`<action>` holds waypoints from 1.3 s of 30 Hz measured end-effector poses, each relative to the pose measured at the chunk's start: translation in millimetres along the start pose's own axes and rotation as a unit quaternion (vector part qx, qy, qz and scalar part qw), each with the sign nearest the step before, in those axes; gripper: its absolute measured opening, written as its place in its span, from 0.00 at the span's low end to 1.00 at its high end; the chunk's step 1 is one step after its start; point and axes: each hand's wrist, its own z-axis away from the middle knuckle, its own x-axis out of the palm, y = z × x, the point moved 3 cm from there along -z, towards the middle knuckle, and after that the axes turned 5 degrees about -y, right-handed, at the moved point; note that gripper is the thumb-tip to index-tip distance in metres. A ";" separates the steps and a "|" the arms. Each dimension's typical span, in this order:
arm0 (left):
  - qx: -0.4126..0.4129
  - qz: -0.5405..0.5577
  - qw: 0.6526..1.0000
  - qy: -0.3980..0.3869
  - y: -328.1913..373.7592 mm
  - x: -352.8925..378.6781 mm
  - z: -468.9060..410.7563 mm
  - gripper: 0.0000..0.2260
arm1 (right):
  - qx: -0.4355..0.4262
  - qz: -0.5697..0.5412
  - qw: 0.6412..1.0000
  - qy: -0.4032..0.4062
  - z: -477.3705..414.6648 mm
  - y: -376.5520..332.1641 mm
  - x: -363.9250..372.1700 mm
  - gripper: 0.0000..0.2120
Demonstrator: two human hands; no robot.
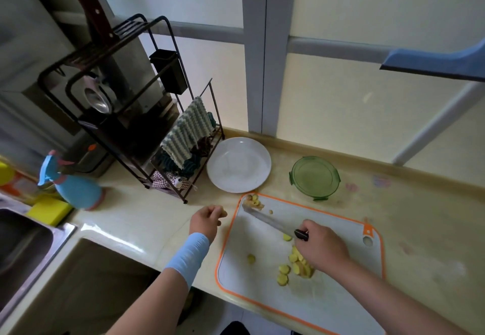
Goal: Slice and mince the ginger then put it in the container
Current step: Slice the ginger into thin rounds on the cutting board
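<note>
Yellow ginger slices [295, 266] lie in a loose heap on the white cutting board [265, 282] with its orange rim. A few ginger scraps [255, 201] sit at the board's far left corner. My right hand [321, 248] grips the black handle of a knife [267, 220], whose blade points toward those scraps. My left hand [207, 219] hovers over the counter just left of the board, fingers curled around a small ginger piece. The green container [315, 177] stands empty behind the board.
A white plate [238, 164] sits beside the green container. A black dish rack [147, 114] with cloths stands at the left. A blue spray bottle [73, 185], a yellow sponge [48, 210] and the sink [23, 245] are at far left.
</note>
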 end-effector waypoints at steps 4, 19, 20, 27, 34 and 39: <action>-0.023 -0.005 0.999 -0.038 -14.0 14.3 5.7 0.06 | 0.042 -0.068 0.997 -0.003 1.6 2.5 4.4 0.13; 0.113 -0.394 0.890 -0.199 -21.8 71.9 2.2 0.10 | 0.103 -0.142 0.984 0.007 8.5 8.7 31.7 0.11; 0.127 -0.410 0.879 -0.205 -22.9 71.0 0.7 0.11 | 0.106 -0.141 0.984 0.010 7.5 9.4 30.9 0.11; 0.227 -0.444 0.846 -0.190 -40.5 68.2 17.6 0.15 | 0.116 -0.141 0.982 0.042 5.7 20.9 16.1 0.12; 0.260 -0.460 0.824 -0.206 -45.3 64.1 22.4 0.15 | 0.112 -0.133 0.983 0.063 14.7 39.7 -2.6 0.12; 0.240 -0.449 0.839 -0.191 -25.7 72.1 13.6 0.23 | 0.116 -0.129 0.982 0.071 22.4 57.7 -2.9 0.08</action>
